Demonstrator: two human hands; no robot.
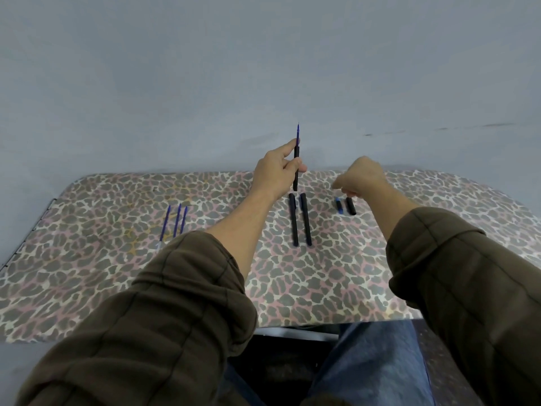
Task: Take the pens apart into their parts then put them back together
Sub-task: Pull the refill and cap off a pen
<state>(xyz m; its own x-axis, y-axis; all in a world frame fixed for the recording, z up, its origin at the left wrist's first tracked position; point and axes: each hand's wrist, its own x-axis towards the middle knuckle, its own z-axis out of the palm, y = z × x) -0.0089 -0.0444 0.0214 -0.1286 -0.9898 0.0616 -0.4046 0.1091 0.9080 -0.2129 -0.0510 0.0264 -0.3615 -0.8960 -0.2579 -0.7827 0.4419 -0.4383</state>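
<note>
My left hand (278,171) grips a black pen barrel (296,171) upright above the far side of the table, and a blue refill (298,133) sticks out of its top. Two black pen barrels (300,219) lie side by side just below it. My right hand (361,178) hovers with curled fingers over two small pieces, a blue-tipped one (339,206) and a black one (350,206). I cannot tell whether its fingers pinch anything. Three blue refills (175,221) lie in a row at the left.
The table carries a leopard-print cloth (117,273) and stands against a plain grey wall (263,68). Its near edge runs across the lower part of the view, with my knees in blue jeans (374,367) beneath it.
</note>
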